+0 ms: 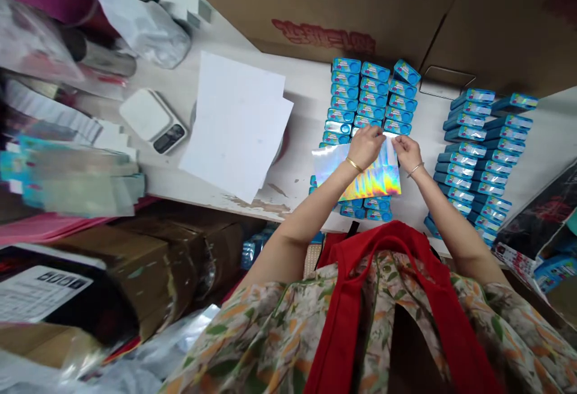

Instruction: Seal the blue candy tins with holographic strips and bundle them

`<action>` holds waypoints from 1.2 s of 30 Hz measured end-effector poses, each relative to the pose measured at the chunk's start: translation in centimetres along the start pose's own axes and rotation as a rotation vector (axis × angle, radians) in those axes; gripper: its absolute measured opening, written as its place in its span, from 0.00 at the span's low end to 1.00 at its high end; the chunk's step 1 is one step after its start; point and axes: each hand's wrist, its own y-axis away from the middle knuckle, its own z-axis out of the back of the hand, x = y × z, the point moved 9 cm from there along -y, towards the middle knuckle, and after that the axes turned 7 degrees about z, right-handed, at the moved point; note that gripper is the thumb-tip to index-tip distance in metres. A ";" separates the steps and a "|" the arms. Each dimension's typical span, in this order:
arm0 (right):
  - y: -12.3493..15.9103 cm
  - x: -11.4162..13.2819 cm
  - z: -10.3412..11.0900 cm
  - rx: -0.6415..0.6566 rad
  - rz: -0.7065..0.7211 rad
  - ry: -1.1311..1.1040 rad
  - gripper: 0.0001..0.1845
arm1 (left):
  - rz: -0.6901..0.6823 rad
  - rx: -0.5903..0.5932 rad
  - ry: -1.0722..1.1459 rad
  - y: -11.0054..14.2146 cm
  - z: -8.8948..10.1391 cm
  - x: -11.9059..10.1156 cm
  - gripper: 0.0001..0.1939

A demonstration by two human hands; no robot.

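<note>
A shiny rainbow holographic sheet (372, 180) lies over rows of small blue boxes (346, 103). My left hand (366, 146) is closed at the sheet's upper edge, its forearm crossing the sheet and a gold bangle on the wrist. Close beside it, my right hand (408, 152) pinches the upper right corner of the sheet between thumb and fingers. A pale strip of the edge shows between the two hands. The fingertips are small and slightly blurred. Blue boxes stick out above and below the sheet, and the ones beneath it are hidden.
More blue boxes (500, 147) stand in two columns on the right. Large cardboard cartons (315, 15) line the back. Left of the sheet are white papers (238, 120), a small digital scale (153, 120) and plastic bags (148, 27). A brown carton (135, 261) sits below the table edge.
</note>
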 end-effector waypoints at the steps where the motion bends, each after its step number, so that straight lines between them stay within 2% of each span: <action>1: -0.1 -0.2 0.1 0.001 -0.005 0.000 0.35 | 0.006 -0.002 -0.002 0.0 -0.2 -0.2 0.20; 5: -0.3 -0.4 0.4 -0.011 -0.004 0.012 0.33 | 0.031 -0.050 0.005 0.6 -0.6 -0.5 0.21; 11: -0.1 0.0 0.4 -0.018 -0.010 0.030 0.33 | 0.083 -0.063 -0.011 2.2 -1.2 -0.7 0.19; 15: 0.1 0.7 0.4 0.003 0.018 0.064 0.34 | 0.002 -0.059 0.013 4.9 -0.6 -1.9 0.16; 18: 0.4 1.4 0.6 0.029 0.053 0.127 0.32 | -0.094 -0.056 0.185 7.5 1.3 -3.1 0.14; 21: 1.0 2.6 1.0 0.033 0.094 0.202 0.33 | 0.015 -0.249 0.571 8.1 5.3 -1.7 0.13; 22: 1.2 3.3 1.4 -0.003 0.122 0.225 0.35 | 0.089 -0.321 0.717 7.8 6.1 -0.6 0.13; 24: 1.7 4.8 2.4 -0.102 0.172 0.216 0.40 | 0.215 -0.397 0.981 6.3 6.5 1.3 0.16; 26: 2.1 5.6 3.0 -0.164 0.156 0.098 0.44 | 0.274 -0.385 1.182 4.0 5.7 2.2 0.20; 28: 2.0 5.5 2.8 -0.157 0.085 -0.060 0.43 | 0.301 -0.350 1.308 1.7 4.8 2.5 0.22; 32: 0.6 5.3 2.4 -0.159 0.023 -0.208 0.33 | 0.361 -0.294 1.374 -1.9 3.1 2.9 0.21; 36: -3.2 5.8 4.4 -0.268 0.115 -0.123 0.31 | 0.330 -0.284 1.287 -6.8 2.8 3.7 0.17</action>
